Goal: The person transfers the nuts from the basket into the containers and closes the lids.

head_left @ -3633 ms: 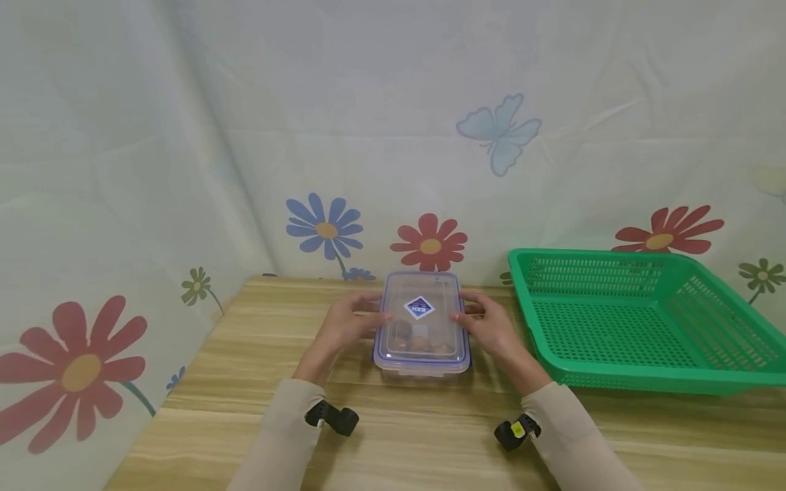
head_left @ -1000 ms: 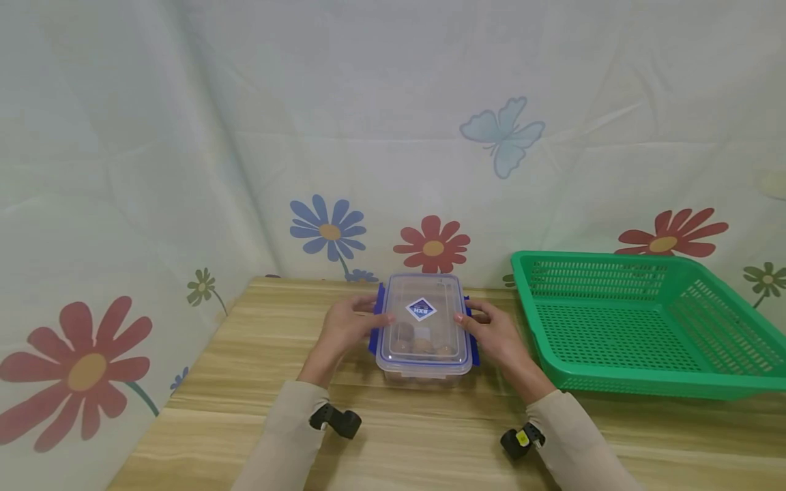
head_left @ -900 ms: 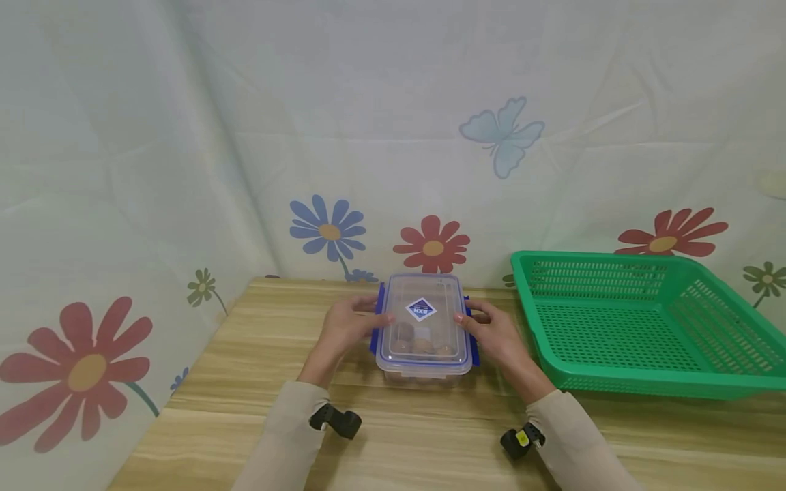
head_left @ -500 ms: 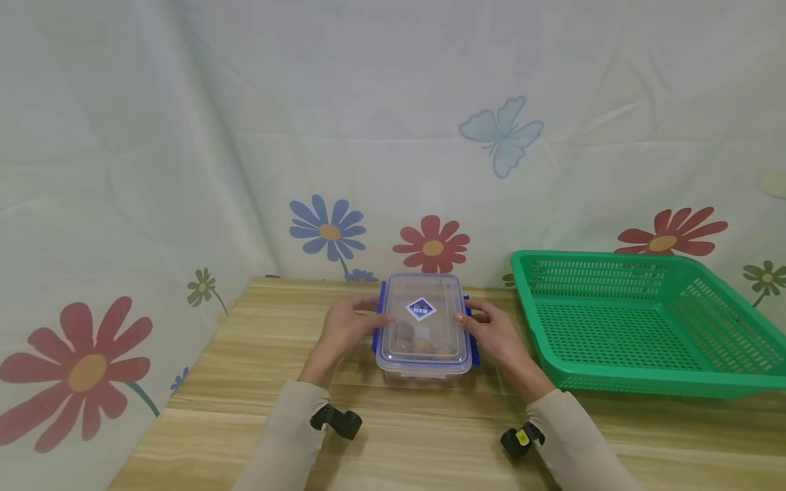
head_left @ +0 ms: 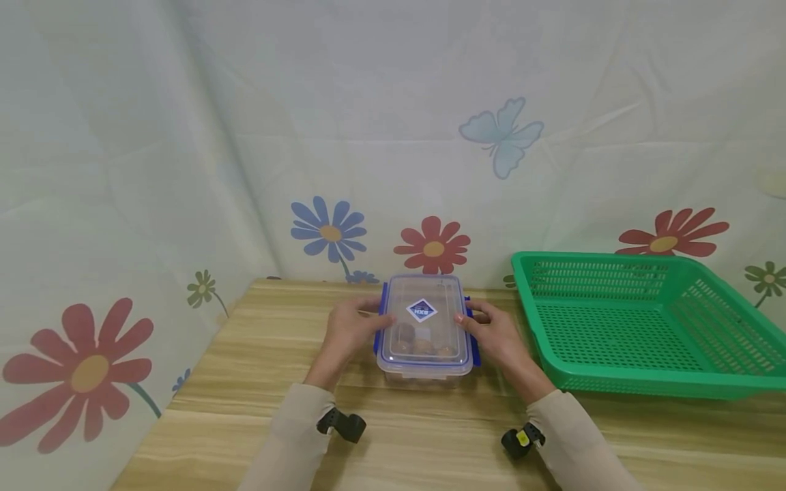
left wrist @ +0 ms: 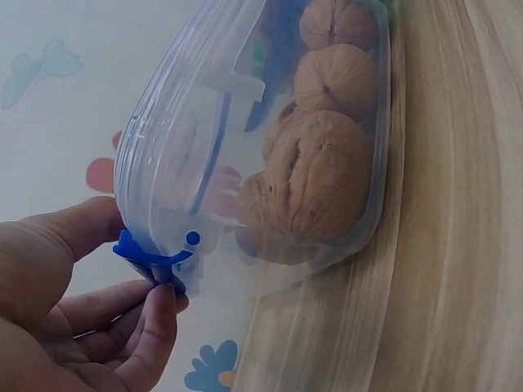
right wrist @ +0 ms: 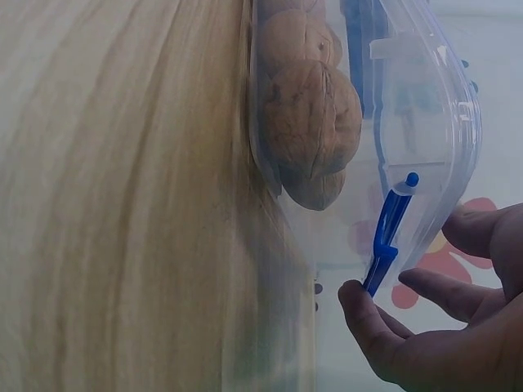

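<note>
A clear plastic food container (head_left: 424, 334) with a blue-trimmed lid and a blue diamond label lies on the wooden table. Several walnuts (left wrist: 323, 171) show through its wall. My left hand (head_left: 350, 327) holds the left edge, thumb on the lid rim and fingers at the blue left latch (left wrist: 155, 257). Across from it, my right hand (head_left: 497, 334) grips the right edge, thumb on the lid rim, a fingertip touching the lower end of the blue right latch (right wrist: 386, 245). This right latch angles out from the wall. The lid sits on the container.
A green plastic basket (head_left: 620, 378) with slotted walls stands to the right, close to the right forearm. Behind the wooden table (head_left: 424, 436) hangs a flowered curtain (head_left: 381, 136). Each wrist wears a black camera.
Both blue latches now stick out at the sides, where they barely showed 3.6 s ago. Over the last second the left latch has swung slightly inward and the left hand has shifted slightly right.
</note>
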Demonstrator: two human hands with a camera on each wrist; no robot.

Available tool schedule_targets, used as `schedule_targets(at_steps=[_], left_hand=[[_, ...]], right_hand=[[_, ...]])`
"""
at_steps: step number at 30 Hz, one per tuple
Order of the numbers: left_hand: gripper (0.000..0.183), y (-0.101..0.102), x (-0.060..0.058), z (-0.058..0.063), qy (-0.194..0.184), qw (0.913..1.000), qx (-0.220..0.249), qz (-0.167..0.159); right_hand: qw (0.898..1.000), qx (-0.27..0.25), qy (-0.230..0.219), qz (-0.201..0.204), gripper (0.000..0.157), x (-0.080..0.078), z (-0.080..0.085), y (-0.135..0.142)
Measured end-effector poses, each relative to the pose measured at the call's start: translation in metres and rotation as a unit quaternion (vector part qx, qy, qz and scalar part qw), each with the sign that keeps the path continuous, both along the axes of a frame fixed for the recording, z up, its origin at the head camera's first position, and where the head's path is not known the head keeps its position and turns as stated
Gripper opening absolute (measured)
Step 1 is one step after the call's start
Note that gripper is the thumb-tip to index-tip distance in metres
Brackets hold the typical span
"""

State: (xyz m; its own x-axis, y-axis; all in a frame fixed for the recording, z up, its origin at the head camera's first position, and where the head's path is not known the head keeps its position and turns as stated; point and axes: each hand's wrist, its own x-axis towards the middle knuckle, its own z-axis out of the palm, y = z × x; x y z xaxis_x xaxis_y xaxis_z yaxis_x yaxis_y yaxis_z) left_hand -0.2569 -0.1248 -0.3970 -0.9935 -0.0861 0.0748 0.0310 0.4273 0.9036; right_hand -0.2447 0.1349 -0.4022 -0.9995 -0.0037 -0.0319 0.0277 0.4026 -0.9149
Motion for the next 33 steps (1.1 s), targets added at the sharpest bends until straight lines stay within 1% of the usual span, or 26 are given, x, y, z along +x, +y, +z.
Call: schedule_targets(at_steps=[7,17,24,33], left_hand=[[0.041,0.0028,0.0016,0.0015,-0.003,0.9998,-0.016,0.006],[0.043,0.005,0.005,0.0046,-0.005,0.9998,-0.016,0.009],[0.043,0.0053,0.004,0.0035,-0.008,0.9997,-0.018,0.011],[0.042,0.0052,0.0038,0.0027,0.004,0.9999,-0.013,0.01]], right_hand=[[1.0,0.006,0.002,0.0,0.051,-0.0001,0.0006,0.0001],[1.0,0.0,0.009,-0.001,0.05,0.0003,0.0019,-0.0018],[1.0,0.003,0.013,0.001,0.049,0.0008,0.0017,-0.0014],[1.0,0.003,0.012,0.001,0.049,0.0008,0.0013,-0.0017]])
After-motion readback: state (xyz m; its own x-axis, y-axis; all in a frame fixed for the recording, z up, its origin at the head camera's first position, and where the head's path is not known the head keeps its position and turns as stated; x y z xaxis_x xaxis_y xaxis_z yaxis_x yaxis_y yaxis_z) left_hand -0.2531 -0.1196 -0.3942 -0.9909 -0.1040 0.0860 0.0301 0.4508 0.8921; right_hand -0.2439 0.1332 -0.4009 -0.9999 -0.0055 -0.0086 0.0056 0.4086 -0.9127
